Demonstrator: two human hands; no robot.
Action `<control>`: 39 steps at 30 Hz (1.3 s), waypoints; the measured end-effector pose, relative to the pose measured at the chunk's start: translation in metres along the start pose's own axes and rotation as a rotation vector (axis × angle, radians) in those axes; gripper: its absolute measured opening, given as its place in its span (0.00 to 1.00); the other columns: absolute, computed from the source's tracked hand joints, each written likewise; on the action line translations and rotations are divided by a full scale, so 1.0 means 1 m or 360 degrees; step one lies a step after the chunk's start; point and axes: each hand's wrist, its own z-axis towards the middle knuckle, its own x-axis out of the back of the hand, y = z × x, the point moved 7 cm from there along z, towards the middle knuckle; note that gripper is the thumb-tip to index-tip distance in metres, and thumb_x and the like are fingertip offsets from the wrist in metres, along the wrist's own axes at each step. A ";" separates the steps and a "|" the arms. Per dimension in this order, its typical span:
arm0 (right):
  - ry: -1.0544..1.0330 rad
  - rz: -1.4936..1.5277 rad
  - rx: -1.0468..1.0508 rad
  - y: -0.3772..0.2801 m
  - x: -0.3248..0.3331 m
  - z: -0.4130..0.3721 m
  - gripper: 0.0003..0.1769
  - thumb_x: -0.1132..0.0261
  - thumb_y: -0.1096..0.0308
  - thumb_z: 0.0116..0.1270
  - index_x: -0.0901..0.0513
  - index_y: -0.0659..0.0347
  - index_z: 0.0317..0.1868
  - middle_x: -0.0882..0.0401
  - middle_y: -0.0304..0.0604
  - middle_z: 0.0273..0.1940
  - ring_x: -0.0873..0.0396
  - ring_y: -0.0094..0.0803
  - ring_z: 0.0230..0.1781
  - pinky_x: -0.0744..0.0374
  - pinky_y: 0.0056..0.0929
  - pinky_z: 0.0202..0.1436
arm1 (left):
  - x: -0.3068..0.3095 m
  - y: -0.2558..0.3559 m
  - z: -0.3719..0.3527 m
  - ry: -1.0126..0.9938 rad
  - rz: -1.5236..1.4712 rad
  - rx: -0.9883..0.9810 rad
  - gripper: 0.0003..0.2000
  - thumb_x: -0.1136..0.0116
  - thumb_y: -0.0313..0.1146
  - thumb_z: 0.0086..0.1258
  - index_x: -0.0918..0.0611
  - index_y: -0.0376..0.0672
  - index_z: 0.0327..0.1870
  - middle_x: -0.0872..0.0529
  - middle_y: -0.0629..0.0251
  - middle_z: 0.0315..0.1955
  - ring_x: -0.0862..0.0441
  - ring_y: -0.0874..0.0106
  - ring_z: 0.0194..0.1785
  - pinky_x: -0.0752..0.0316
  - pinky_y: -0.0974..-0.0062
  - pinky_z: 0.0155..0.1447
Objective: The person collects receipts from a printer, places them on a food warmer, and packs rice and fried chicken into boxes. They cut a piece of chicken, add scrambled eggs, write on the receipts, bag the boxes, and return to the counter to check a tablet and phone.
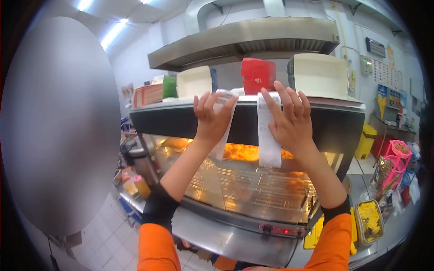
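My left hand (pixel 212 116) is raised at the front edge of the warmer's top, its thumb and fingers closed round the upper end of a hanging paper slip (pixel 222 143). To its right hangs a longer printed slip (pixel 269 147), its upper part beside my right hand (pixel 290 113). The fingers of my right hand are spread, the index fingertip near that slip's top edge. Behind the hands, a red box (pixel 258 76) stands on the warmer's top. Below them, the lit glass display (pixel 239 180) shows food and wire racks.
Open cartons (pixel 318 76) and stacked red boxes (pixel 148 95) stand along the warmer's top. A tray of yellow food (pixel 370 219) is at the lower right, near pink baskets (pixel 398 156). A yellow bin (pixel 365 142) stands behind. A large blurred grey oval (pixel 61 126) covers the left side.
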 end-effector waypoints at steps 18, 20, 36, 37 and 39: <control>-0.0547 0.0473 -0.0110 -0.033 -0.008 0.031 0.21 0.39 0.79 0.53 0.22 0.63 0.50 0.27 0.48 0.45 0.26 0.43 0.48 0.27 0.37 0.55 | -0.011 -0.050 0.006 -0.0473 -0.1463 -0.0128 0.17 0.36 0.27 0.59 0.19 0.43 0.51 0.17 0.65 0.47 0.24 0.65 0.50 0.26 0.71 0.53; -0.0538 0.0382 -0.0059 -0.039 -0.008 0.034 0.20 0.38 0.79 0.53 0.22 0.63 0.49 0.26 0.48 0.46 0.26 0.43 0.48 0.27 0.37 0.55 | -0.011 -0.054 0.005 -0.0483 -0.1545 -0.0073 0.15 0.36 0.26 0.59 0.18 0.41 0.49 0.18 0.64 0.41 0.24 0.64 0.50 0.26 0.70 0.54; -0.0446 0.0092 -0.0022 -0.051 -0.004 0.034 0.15 0.37 0.78 0.53 0.19 0.59 0.44 0.23 0.42 0.45 0.26 0.38 0.51 0.31 0.37 0.60 | -0.006 -0.056 0.000 -0.0316 -0.1455 -0.0147 0.12 0.36 0.27 0.58 0.17 0.40 0.44 0.20 0.63 0.39 0.23 0.66 0.45 0.26 0.68 0.49; -0.0446 0.0091 -0.0011 -0.051 -0.004 0.033 0.16 0.37 0.78 0.53 0.20 0.59 0.44 0.23 0.42 0.44 0.26 0.38 0.51 0.31 0.37 0.60 | -0.006 -0.055 -0.001 -0.0315 -0.1462 -0.0148 0.12 0.36 0.27 0.58 0.17 0.40 0.44 0.20 0.63 0.39 0.23 0.66 0.45 0.26 0.68 0.49; -0.0421 0.0099 -0.0017 -0.050 -0.005 0.032 0.16 0.37 0.78 0.52 0.20 0.59 0.44 0.23 0.41 0.44 0.26 0.38 0.51 0.31 0.37 0.59 | -0.003 -0.054 -0.003 -0.0242 -0.1283 -0.0127 0.13 0.35 0.27 0.57 0.17 0.40 0.45 0.21 0.64 0.37 0.23 0.65 0.44 0.27 0.69 0.49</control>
